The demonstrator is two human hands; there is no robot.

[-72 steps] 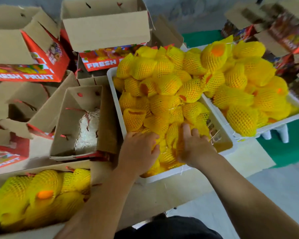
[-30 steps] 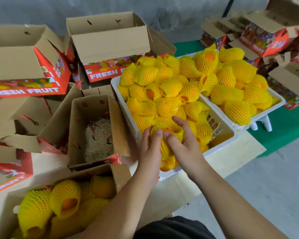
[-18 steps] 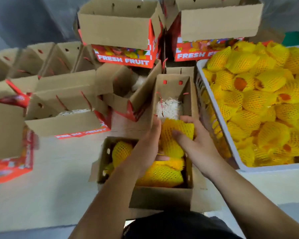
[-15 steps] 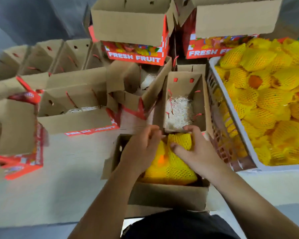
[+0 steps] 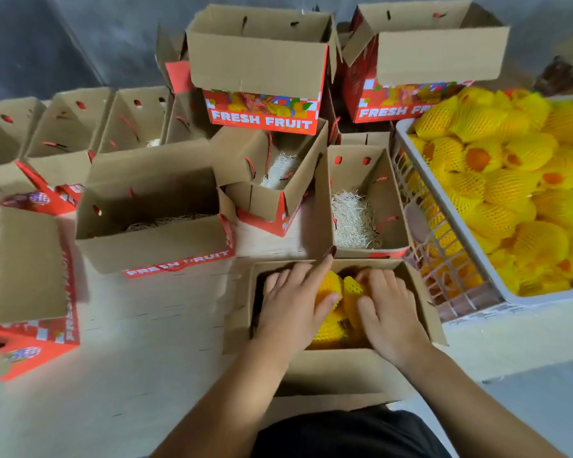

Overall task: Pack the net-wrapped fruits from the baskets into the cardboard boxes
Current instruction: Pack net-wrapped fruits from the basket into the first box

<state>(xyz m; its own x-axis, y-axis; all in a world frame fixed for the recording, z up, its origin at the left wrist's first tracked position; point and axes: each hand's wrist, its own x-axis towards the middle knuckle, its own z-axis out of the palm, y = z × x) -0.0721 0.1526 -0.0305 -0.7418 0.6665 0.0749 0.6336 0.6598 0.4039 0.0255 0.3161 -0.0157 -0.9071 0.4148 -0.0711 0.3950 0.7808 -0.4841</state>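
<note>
- The near cardboard box (image 5: 328, 371), open at the top, stands at the table edge directly in front of the person; it serves as the landmark below.
- Net-wrapped fruits (image 5: 339, 305), yellow, lie inside this box, visible between the two hands.
- Left hand (image 5: 293, 305): inside the box on its left side, palm down, fingers spread and laid flat over the fruits, thumb against a net. It presses and does not clasp.
- Right hand (image 5: 386, 312): inside the box on its right side, palm down, fingers extended forward over the fruits. Likewise flat, nothing clasped.
- White basket (image 5: 450, 206): just right of the box, heaped with further yellow netted fruits (image 5: 516, 193).
- Box with shredded paper (image 5: 361, 206): immediately behind the near box, open, holding pale paper filling only.
- Tilted box (image 5: 278, 180): behind and left of the near box, also showing pale filling.
- Large open box (image 5: 153, 219): left of the near box, its red front lettered "FRESH FRUIT".
- Two stacked boxes (image 5: 262, 61): far behind the near box, raised above the others, red printed panels facing the camera.
- Table (image 5: 146, 342): pale surface carrying all the boxes.
</note>
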